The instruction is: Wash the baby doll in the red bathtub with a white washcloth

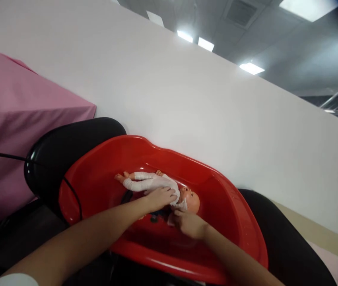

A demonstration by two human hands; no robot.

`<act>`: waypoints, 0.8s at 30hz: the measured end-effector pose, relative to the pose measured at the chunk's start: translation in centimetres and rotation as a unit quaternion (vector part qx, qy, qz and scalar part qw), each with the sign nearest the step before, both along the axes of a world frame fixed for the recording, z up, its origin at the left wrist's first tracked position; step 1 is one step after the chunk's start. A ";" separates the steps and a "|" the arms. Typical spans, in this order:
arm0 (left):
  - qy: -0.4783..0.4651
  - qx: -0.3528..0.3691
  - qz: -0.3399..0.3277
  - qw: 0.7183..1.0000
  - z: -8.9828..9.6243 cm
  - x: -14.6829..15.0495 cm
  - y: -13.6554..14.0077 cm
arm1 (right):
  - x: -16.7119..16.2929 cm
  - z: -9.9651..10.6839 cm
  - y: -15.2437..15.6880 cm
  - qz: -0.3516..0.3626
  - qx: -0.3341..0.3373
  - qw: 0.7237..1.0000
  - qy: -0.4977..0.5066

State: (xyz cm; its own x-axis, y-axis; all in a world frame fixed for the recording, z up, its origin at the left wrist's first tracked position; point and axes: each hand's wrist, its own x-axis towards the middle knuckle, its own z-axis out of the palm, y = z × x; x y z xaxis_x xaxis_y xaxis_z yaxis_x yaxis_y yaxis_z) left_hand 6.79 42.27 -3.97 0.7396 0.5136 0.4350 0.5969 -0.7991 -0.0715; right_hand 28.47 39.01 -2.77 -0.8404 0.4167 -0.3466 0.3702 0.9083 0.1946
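A baby doll (157, 183) in a white suit lies on its back in the red tub (234, 222), head toward the person's right. The left hand (160, 197) lies flat and spread over the doll's chest, and the right hand (188, 223) is curled at its neck and shoulder, apparently pinching the white cloth there, though the fingertips are hard to make out. This looks like undressing or settling the doll for a bath, so the next move would call for steadying the body while easing the garment free.
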 end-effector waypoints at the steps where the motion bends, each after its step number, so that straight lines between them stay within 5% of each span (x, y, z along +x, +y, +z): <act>1: -0.001 -0.004 0.003 1.000 0.0 0.0 0.1 | 0.4 0.3 0.0 0.009 0.018 1.000 0.006; 4: -0.006 -0.006 0.011 1.000 0.1 -0.1 0.4 | 2.0 0.3 0.1 0.014 0.073 0.997 0.011; 8: -0.009 -0.007 0.026 1.000 0.1 -0.1 0.7 | 3.1 -0.2 0.2 0.042 0.066 0.997 -0.010; 14: -0.014 -0.031 0.041 0.999 0.7 -0.2 0.9 | 0.2 0.8 1.8 0.067 0.140 0.986 0.064; 20: 0.005 -0.029 0.049 0.998 0.8 -0.4 0.7 | -1.2 -2.6 2.2 0.003 0.046 0.998 -0.043; 24: -0.005 -0.035 0.049 0.998 0.6 -0.3 0.7 | -1.7 -2.4 1.7 0.028 0.021 0.999 -0.021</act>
State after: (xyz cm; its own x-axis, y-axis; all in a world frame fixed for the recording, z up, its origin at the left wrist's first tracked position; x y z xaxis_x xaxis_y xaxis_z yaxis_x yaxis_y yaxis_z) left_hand 6.50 42.99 -3.40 0.6807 0.6121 0.4024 0.6723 -0.7402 -0.0112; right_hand 26.80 40.71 -5.14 -0.8476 0.3848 -0.3655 0.3097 0.9179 0.2482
